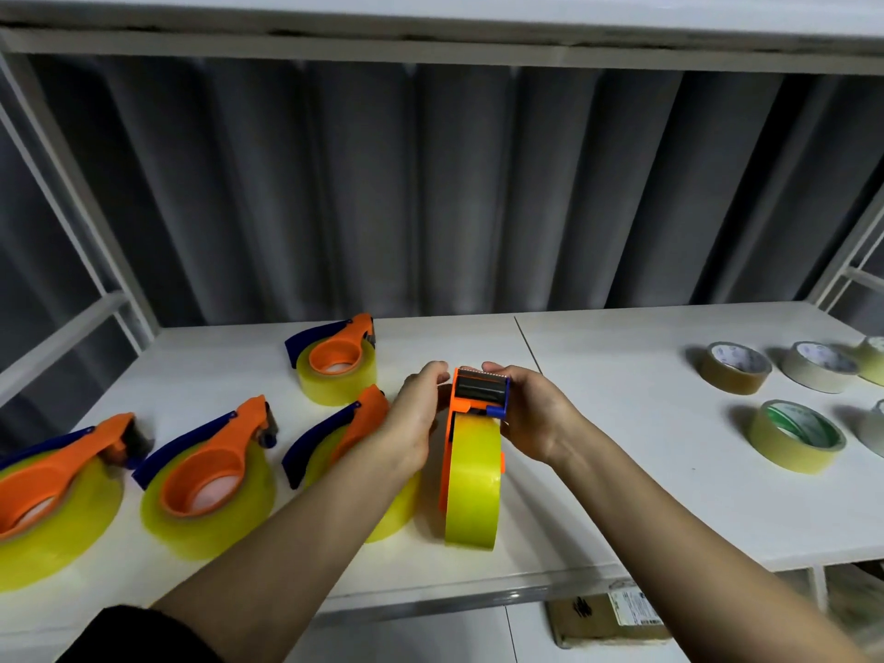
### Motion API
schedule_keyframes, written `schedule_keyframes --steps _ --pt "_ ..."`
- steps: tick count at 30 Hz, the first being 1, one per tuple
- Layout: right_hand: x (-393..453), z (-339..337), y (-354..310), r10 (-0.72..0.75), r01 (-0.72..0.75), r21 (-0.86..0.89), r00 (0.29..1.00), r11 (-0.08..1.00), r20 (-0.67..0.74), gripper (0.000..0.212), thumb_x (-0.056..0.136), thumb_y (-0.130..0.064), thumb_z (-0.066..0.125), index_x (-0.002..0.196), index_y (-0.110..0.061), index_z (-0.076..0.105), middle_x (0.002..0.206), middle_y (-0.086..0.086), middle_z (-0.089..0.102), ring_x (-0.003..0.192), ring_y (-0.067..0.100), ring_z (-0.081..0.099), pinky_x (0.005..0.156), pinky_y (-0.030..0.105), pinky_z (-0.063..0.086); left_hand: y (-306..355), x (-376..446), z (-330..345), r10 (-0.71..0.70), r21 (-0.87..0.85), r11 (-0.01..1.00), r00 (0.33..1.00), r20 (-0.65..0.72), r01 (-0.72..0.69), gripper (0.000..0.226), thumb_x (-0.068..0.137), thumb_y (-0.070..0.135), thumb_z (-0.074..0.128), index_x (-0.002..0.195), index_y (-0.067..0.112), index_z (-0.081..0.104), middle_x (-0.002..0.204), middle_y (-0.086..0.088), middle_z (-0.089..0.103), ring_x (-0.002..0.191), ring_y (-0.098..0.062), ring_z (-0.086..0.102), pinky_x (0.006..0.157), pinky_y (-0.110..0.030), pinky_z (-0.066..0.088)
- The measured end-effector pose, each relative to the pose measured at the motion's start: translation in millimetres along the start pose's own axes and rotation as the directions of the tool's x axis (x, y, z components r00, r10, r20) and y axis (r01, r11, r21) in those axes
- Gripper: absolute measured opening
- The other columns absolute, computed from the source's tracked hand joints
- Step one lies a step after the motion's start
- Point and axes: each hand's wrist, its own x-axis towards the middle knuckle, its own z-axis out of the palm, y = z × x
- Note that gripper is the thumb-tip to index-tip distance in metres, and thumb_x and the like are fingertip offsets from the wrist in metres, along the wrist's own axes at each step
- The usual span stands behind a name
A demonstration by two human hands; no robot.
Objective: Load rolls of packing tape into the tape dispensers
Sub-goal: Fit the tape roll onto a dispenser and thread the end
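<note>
Four loaded dispensers (205, 466) lie left (done, I judge), then the left hand (416, 413) and right hand (531, 413) grip the upright dispenser (478, 399) mid-shelf, whose yellow roll (473, 485) could unseat if tilted.

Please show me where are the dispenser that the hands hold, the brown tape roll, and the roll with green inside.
held dispenser (480, 390), head view, on its black roller.
brown tape roll (735, 381), head view, on its outer side.
green-core roll (789, 452), head view, on its yellowish outer side.

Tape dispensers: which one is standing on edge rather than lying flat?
The dispenser held between both hands, its yellow roll upright on the table; the four others lie flat.
</note>
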Motion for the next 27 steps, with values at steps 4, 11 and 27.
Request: schedule_keyframes --steps 4,11,27 --pt "3.5 -3.0 3.1 -0.045 0.045 0.006 0.998 0.999 -0.053 0.027 0.097 -0.015 0.037 0.091 -0.017 0.063 0.087 0.005 0.064 0.079 0.019 0.06 0.072 0.027 0.046 -14.1 -20.4 -10.7 0.198 0.101 0.976 0.978 -0.061 -0.191 0.012 0.094 0.033 0.052 0.101 0.023 0.049 0.116 -0.005 0.057 0.114 -0.02 0.053 0.096 -0.032 0.04" --pt "5.1 -3.9 9.5 -0.137 0.138 0.01 0.988 0.99 -0.078 0.024 0.098 -0.025 0.042 0.085 -0.018 0.062 0.079 0.004 0.062 0.069 0.015 0.058 0.06 0.023 0.046 -26.6 -55.4 -15.8 0.004 0.323 0.941 0.96 0.281 -0.098 0.038 0.088 0.039 0.064 0.115 0.018 0.049 0.101 0.008 0.06 0.087 -0.003 0.059 0.068 -0.011 0.049" --pt "1.4 -15.7 14.2 -0.398 0.399 -0.011 0.916 0.917 0.056 0.045 0.098 -0.031 0.044 0.131 -0.002 0.052 0.126 0.021 0.061 0.111 0.03 0.06 0.095 0.039 0.051 -13.0 -57.9 -8.3 0.125 -0.094 0.99 0.97 0.211 -0.107 0.03 0.083 0.041 0.066 0.102 0.019 0.068 0.095 -0.005 0.075 0.09 -0.022 0.072 0.09 -0.041 0.055"
